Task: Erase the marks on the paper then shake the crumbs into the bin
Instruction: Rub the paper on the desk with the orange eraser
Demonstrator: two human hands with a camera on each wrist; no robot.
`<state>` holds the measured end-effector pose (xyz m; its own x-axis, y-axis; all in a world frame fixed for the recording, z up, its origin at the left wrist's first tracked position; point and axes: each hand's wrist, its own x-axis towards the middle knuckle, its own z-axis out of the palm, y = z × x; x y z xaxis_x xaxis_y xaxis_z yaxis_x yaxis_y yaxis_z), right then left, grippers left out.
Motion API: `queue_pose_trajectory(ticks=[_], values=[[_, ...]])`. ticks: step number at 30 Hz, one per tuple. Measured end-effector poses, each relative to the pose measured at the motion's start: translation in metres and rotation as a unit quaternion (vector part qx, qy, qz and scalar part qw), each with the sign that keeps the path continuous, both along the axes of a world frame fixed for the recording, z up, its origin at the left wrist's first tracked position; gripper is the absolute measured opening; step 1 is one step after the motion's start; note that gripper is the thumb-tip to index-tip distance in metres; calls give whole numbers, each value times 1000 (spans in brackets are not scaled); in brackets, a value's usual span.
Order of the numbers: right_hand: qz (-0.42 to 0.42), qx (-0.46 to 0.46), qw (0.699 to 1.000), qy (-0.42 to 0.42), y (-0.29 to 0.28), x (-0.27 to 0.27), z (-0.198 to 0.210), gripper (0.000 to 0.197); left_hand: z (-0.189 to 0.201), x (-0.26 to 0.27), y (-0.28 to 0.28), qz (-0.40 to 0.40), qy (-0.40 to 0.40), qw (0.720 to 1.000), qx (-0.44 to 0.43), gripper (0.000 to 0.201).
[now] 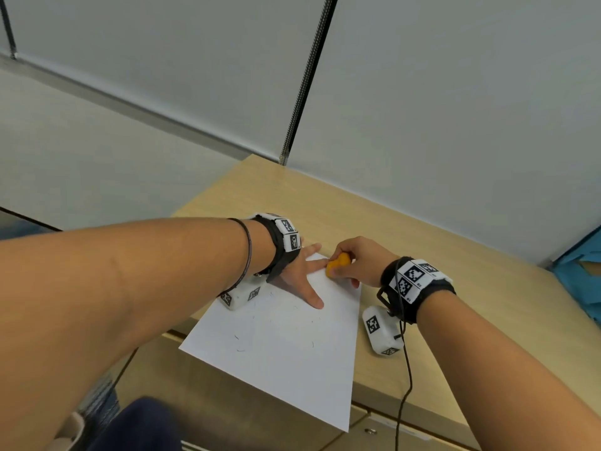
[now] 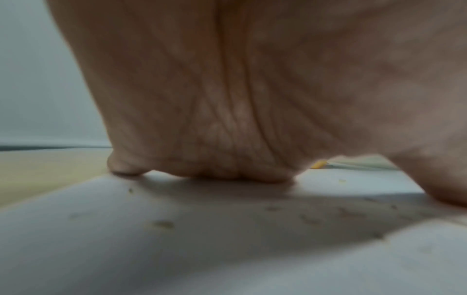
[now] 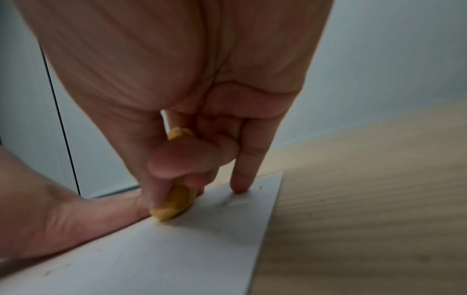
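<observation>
A white sheet of paper (image 1: 283, 346) lies on the wooden desk, its near corner hanging over the front edge. Dark eraser crumbs (image 1: 240, 343) are scattered over it. My left hand (image 1: 302, 275) lies flat with spread fingers on the far part of the paper (image 2: 227, 249), pressing it down. My right hand (image 1: 354, 265) pinches an orange eraser (image 1: 336, 266) between thumb and fingers. The eraser (image 3: 174, 205) touches the paper (image 3: 177, 259) near its far edge, right beside the left hand's fingertip (image 3: 111, 209). The right little finger (image 3: 242, 179) rests its tip on the sheet. No bin is in view.
The wooden desk (image 1: 439, 255) runs along a grey partition wall (image 1: 422, 109). Something blue (image 1: 585, 275) sits at the right edge. Drawer fronts (image 1: 390, 431) show below the desk's front edge. A black cable (image 1: 406, 385) hangs from my right wrist.
</observation>
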<state>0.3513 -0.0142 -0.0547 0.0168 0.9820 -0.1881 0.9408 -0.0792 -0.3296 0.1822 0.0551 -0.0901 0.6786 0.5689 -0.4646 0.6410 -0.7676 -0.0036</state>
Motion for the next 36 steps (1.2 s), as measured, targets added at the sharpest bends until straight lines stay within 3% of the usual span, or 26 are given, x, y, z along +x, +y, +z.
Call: queue_pose_trajectory(ticks=[5,10,15,20,24,26,29,34,36], values=[[78,-95,992,18,1,4,11,21,-4,-2,4,-6,3,1000,13,121],[29,26,998,-56,8,-4,3,16,-2,-1,3,-9,-1,1000,11,121],[95,-131,987,1,2,-2,15,19,-4,-2,2,-5,-11,1000,6,124],[54,2,996,-69,10,-11,7,13,-8,-3,7,-8,-15,1000,9,127],[99,-116,988,-39,6,-5,14,19,-9,-3,5,-3,-23,1000,9,126],[95,-104,989,-49,8,-5,14,19,-9,-3,4,-8,-25,1000,15,125],[62,-13,996,-69,11,-9,5,13,-7,-5,3,-17,-34,999,19,123],[90,-116,988,-40,8,-5,14,18,-6,-5,1,-9,-24,1000,16,125],[74,-85,992,-55,11,-7,13,15,-6,-5,1,-12,-31,999,16,123]])
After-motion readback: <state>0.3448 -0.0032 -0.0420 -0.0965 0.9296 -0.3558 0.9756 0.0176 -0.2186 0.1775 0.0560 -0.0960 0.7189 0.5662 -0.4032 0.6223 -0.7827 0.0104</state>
